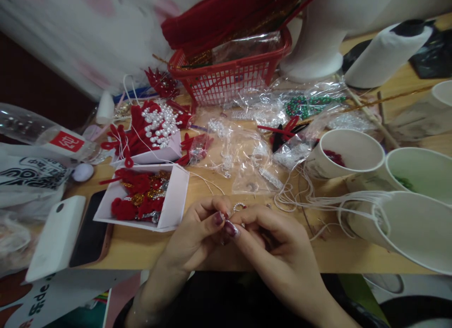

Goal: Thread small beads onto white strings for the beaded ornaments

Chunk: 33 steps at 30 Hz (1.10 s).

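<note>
Tan wooden tabletop (134, 250) lies beneath left hand (192, 231) and right hand (280, 241), fingertips pinched on something indiscernible, a curved white-beaded strand (240, 204) just beyond.

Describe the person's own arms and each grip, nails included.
The left grip and right grip are bare, with dark-red painted thumbnails, the right one sparkling. The visible forearms are bare; a dark sleeve shows by the left one.

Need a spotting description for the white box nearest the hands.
Start at the big red basket at the table's back. Come forward and left to the white box closest to the left hand. Red and gold pieces lie in it; the box behind carries white pearl-like beads.
</note>
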Available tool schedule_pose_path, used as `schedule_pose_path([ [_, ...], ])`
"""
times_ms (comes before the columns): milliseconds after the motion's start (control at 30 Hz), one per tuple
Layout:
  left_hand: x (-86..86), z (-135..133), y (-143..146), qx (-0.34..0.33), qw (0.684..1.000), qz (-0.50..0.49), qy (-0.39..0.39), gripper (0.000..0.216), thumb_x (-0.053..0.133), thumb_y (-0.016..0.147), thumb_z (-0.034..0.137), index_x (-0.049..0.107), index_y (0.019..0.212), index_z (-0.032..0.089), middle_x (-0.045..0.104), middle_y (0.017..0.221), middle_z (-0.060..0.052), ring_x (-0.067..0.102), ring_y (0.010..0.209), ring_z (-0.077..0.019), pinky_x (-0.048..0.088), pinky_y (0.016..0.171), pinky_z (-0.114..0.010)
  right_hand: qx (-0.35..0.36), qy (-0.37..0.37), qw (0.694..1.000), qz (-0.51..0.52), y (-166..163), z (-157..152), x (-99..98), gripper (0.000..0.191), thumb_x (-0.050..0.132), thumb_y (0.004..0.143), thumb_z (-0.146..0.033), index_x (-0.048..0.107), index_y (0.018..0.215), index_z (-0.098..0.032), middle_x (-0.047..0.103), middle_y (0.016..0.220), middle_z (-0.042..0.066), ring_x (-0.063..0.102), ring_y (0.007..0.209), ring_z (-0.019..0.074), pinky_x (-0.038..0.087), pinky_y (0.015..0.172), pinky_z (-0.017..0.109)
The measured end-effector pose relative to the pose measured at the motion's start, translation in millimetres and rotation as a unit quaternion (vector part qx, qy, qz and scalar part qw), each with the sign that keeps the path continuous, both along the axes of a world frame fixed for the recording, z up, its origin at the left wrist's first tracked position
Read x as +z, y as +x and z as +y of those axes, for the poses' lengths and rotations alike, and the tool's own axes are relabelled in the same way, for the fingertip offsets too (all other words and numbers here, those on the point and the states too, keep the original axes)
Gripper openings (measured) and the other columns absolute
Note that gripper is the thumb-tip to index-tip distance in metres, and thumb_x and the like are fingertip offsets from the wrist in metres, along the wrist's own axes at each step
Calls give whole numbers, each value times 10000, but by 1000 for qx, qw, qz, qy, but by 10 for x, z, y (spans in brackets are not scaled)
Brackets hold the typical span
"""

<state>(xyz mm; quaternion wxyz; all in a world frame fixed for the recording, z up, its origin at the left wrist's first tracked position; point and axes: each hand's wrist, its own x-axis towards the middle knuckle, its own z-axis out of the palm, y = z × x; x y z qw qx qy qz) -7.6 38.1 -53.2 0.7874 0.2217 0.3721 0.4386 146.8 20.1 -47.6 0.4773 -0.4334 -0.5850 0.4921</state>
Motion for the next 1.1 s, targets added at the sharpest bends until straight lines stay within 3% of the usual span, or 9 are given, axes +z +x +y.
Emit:
schedule_pose_path([
  [400, 44, 25, 8, 26, 998, 14, 53, 226, 908, 660, 257, 710, 683, 151, 569, 666, 40, 543, 545, -45, 456, 516, -124, 35, 48, 997, -47, 48, 0, -59, 161, 583, 952, -220, 740, 990, -215, 667, 714, -8, 562, 601, 105, 410, 557, 244],
  [600, 62, 3, 6, 39, 992, 80, 94, 183, 899, 672, 270, 743, 690, 177, 594, 662, 30, 536, 541, -52, 436, 501, -124, 24, 66, 996, -61, 61, 7, -61, 155, 583, 948, -206, 735, 925, -188, 647, 670, -8, 534, 563, 100, 396, 532, 241],
  [800, 42, -35, -80, 47, 940, 242, 237, 56, 825, 775, 246, 778, 789, 220, 614, 764, -6, 552, 704, -113, 450, 610, -182, 20, 67, 996, -51, 78, 20, -73, 166, 597, 944, -210, 756, 991, -219, 618, 652, -21, 525, 569, 103, 395, 542, 239],
  [1100, 142, 2, -25, 28, 925, 240, 293, 61, 813, 789, 226, 785, 814, 273, 595, 788, 7, 531, 738, -115, 431, 651, -194, -4, 38, 999, 39, 66, 58, -99, 183, 652, 893, -167, 792, 953, -269, 572, 650, -37, 526, 590, 93, 388, 526, 194],
])
